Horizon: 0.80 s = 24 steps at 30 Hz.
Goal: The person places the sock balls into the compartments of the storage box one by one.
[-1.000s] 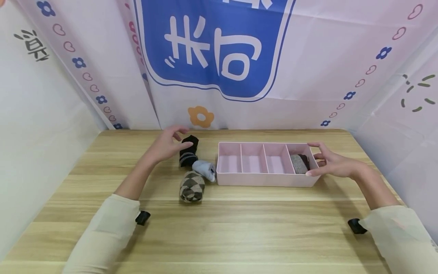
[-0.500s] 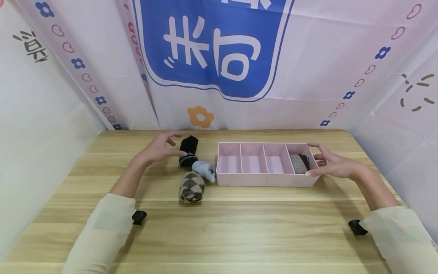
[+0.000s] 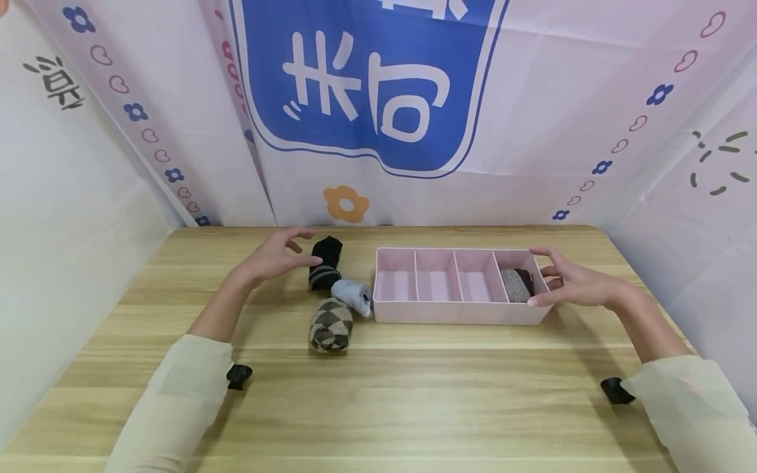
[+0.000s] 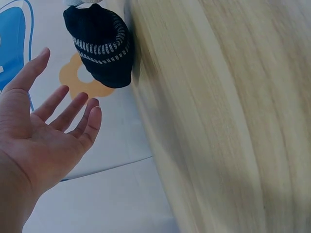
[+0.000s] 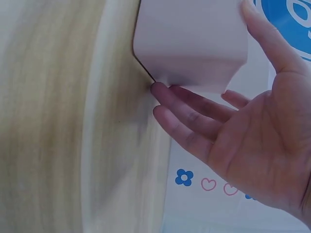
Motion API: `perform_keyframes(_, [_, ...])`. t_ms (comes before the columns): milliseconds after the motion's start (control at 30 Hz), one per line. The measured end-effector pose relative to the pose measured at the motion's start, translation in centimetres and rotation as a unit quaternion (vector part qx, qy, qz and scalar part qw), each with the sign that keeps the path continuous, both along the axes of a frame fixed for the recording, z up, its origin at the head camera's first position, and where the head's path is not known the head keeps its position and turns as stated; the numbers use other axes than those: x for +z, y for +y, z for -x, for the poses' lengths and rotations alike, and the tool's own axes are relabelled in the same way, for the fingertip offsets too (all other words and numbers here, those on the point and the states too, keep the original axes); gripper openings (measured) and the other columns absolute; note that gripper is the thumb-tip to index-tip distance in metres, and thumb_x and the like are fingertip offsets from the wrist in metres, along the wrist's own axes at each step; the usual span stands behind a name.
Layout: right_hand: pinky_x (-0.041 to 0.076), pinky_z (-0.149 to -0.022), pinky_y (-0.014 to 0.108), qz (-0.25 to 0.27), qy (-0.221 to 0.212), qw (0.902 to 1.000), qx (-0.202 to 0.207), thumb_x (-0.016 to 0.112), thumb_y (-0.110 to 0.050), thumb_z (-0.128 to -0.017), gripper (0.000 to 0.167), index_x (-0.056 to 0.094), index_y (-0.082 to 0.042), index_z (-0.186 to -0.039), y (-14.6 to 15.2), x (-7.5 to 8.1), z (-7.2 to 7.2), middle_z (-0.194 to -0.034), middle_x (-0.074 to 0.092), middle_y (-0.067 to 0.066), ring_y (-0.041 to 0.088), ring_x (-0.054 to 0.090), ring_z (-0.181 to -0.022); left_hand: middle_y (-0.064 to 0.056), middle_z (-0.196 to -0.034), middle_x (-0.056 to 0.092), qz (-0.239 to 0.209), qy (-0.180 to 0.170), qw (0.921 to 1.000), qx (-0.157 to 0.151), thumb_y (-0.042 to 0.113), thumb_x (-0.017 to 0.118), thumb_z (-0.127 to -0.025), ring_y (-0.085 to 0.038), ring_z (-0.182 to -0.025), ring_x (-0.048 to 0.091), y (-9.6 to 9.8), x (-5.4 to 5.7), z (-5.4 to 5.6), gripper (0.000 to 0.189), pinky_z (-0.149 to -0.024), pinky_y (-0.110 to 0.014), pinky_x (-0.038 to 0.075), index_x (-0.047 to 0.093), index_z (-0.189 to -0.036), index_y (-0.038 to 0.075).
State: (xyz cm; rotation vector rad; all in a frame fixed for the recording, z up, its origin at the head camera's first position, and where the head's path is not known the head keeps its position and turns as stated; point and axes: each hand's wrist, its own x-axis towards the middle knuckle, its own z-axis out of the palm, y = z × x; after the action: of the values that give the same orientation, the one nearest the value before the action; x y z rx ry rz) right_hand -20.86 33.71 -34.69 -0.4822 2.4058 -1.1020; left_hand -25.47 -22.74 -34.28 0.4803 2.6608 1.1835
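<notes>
My left hand (image 3: 272,258) hovers just left of a rolled black sock (image 3: 328,249) with grey stripes, fingers spread and nothing held. In the left wrist view the same sock (image 4: 99,41) lies beyond the fingertips. My right hand (image 3: 582,284) grips the right end of a pink divided storage box (image 3: 455,313), thumb at the front corner and index finger at the back. The right wrist view has the fingers against the box's end wall (image 5: 189,34). A rolled grey sock (image 3: 516,285) with a dark part sits in the rightmost compartment; the other compartments are bare.
A light blue rolled sock (image 3: 352,295) lies beside the box's left end. In front of it is a brown checkered rolled sock (image 3: 331,326). All rest on a wooden table (image 3: 414,401), with a printed cloth backdrop (image 3: 532,131) along its rear edge.
My left hand has drawn back a little to the left from over the black sock, then stayed there. The right hand, the box and the socks keep their places.
</notes>
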Motion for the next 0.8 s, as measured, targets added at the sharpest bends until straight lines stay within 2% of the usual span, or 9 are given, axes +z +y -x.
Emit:
perform_keyframes(167, [0.054, -0.09, 0.031, -0.001, -0.002, 1.0, 0.0, 0.079, -0.016, -0.09, 0.1, 0.008, -0.004, -0.16, 0.4, 0.4, 0.2, -0.148, 0.036, 0.042, 0.045, 0.057, -0.125, -0.02, -0.156, 0.043, -0.002, -0.008, 1.0, 0.002, 0.028, 0.073, -0.098, -0.045, -0.135, 0.045, -0.3, 0.2, 0.0, 0.069, -0.101, -0.055, 0.046, 0.044, -0.155, 0.004])
perform_keyframes(500, [0.055, -0.089, 0.033, 0.027, 0.003, 0.9996, 0.01, 0.083, -0.01, -0.084, 0.106, 0.011, -0.002, -0.162, 1.0, 0.1, 0.5, -0.153, 0.03, 0.04, 0.051, 0.051, -0.127, -0.022, -0.156, 0.041, 0.002, -0.018, 0.9998, -0.002, 0.026, 0.076, -0.095, -0.045, -0.135, 0.043, -0.5, 0.0, 0.5, 0.073, -0.1, -0.054, 0.046, 0.042, -0.156, 0.004])
perform_keyframes(600, [0.055, -0.091, 0.035, 0.034, -0.008, 0.9993, 0.008, 0.082, -0.01, -0.085, 0.106, 0.01, -0.004, -0.162, 1.0, 0.0, 0.6, -0.153, 0.029, 0.042, 0.054, 0.05, -0.129, -0.024, -0.157, 0.041, 0.01, -0.011, 0.9998, -0.012, 0.023, 0.081, -0.091, -0.046, -0.134, 0.044, -0.5, -0.1, 0.7, 0.077, -0.099, -0.055, 0.047, 0.043, -0.155, 0.003])
perform_keyframes(800, [0.053, -0.094, 0.037, 0.061, -0.038, 0.9974, -0.004, 0.081, -0.008, -0.085, 0.108, 0.006, -0.007, -0.163, 0.9, -0.4, 0.6, -0.155, 0.024, 0.044, 0.057, 0.047, -0.132, -0.024, -0.162, 0.034, 0.036, -0.016, 0.998, -0.05, 0.024, 0.088, -0.084, -0.048, -0.134, 0.042, -0.6, -0.7, 1.4, 0.093, -0.101, -0.059, 0.046, 0.037, -0.159, 0.003])
